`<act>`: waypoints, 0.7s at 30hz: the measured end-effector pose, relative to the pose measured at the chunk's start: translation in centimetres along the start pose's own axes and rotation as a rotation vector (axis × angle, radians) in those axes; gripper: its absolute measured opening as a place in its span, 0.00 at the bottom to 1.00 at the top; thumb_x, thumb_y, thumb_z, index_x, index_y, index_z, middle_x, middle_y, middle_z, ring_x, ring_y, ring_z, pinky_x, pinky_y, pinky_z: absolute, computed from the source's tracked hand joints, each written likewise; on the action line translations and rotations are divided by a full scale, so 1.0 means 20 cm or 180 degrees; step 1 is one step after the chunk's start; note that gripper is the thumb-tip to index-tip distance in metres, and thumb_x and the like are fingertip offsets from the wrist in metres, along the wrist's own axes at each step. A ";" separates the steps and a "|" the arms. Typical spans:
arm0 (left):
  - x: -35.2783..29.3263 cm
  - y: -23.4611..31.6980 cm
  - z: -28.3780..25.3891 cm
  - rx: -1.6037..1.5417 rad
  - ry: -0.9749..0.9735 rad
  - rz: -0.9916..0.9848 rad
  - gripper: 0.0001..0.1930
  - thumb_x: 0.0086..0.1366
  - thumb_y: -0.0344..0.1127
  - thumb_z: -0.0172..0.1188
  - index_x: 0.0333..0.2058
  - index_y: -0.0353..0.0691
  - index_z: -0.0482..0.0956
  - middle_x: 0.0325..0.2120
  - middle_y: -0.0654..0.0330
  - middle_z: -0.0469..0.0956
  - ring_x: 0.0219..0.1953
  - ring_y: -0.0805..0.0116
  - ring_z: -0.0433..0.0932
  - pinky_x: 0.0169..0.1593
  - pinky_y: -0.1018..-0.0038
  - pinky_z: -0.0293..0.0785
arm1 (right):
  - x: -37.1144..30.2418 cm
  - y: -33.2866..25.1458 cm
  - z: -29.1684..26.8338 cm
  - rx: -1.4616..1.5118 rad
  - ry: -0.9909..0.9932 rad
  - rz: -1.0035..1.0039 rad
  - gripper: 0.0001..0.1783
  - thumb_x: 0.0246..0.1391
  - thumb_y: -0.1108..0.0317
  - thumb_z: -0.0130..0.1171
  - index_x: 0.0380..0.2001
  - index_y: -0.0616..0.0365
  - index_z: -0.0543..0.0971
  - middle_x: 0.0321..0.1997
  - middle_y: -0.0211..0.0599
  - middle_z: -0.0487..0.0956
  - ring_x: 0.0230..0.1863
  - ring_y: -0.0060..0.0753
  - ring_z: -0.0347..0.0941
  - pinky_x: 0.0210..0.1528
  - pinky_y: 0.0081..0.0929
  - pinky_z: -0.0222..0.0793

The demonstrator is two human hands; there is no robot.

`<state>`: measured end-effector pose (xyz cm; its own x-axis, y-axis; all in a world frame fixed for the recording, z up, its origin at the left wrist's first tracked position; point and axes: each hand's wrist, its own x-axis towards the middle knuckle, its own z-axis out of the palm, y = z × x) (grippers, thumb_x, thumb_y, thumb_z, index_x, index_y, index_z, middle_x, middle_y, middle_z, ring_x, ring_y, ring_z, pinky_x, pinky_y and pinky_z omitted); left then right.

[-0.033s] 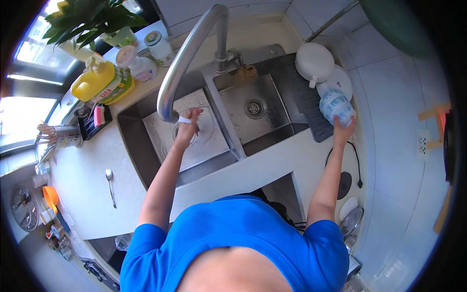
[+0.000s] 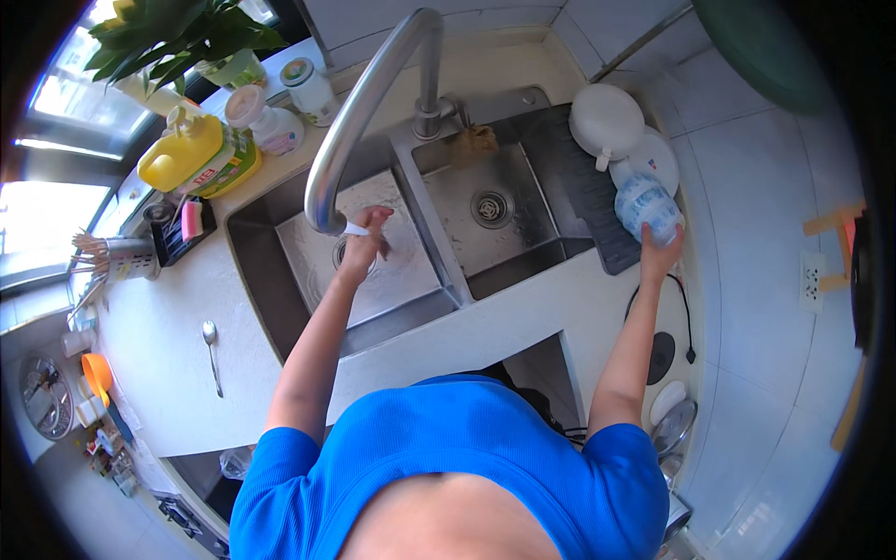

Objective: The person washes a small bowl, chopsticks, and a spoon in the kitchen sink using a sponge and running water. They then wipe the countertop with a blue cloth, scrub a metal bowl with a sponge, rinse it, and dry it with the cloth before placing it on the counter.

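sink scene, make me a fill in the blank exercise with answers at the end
The blue-and-white dishes are held by the ____ hand.
The other hand is over the ____ half of the double sink.
A metal ____ lies on the counter left of the sink.
The large jug near the pink sponge is mainly ____ in colour.
Missing words: right; left; spoon; yellow.

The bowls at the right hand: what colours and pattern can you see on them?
The bowls are whitish with a blue pattern, seen best in the head view.
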<state>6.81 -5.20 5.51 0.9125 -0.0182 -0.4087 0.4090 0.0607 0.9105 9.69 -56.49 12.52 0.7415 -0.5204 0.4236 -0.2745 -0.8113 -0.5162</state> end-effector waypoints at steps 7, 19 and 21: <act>-0.06 0.06 0.05 -0.0384 -0.0030 0.0463 0.17 0.65 0.47 0.43 0.40 0.39 0.69 0.37 0.60 0.72 0.41 0.74 0.68 0.44 0.76 0.64 | -0.01 -0.03 -0.02 0.0056 0.0113 -0.0384 0.41 0.35 0.60 0.68 0.51 0.66 0.62 0.50 0.58 0.64 0.53 0.54 0.58 0.56 0.41 0.53; -0.02 -0.04 0.01 -0.0089 0.0230 0.0609 0.18 0.65 0.47 0.44 0.39 0.35 0.69 0.38 0.58 0.73 0.44 0.70 0.68 0.49 0.75 0.60 | -0.04 0.01 -0.01 -0.0118 0.0251 -0.0051 0.40 0.36 0.62 0.67 0.51 0.67 0.61 0.50 0.58 0.65 0.53 0.54 0.58 0.56 0.41 0.53; -0.02 -0.04 0.00 -0.0229 0.0257 0.0529 0.17 0.65 0.47 0.45 0.40 0.39 0.69 0.38 0.61 0.73 0.39 0.75 0.67 0.42 0.78 0.61 | -0.04 -0.01 -0.01 0.0152 0.0261 0.0036 0.39 0.36 0.62 0.67 0.50 0.67 0.62 0.50 0.57 0.66 0.53 0.53 0.60 0.55 0.40 0.55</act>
<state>6.02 -5.21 4.88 0.9626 0.0780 -0.2594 0.2485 0.1273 0.9602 9.01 -56.03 12.40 0.6853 -0.5512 0.4760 -0.2518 -0.7926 -0.5554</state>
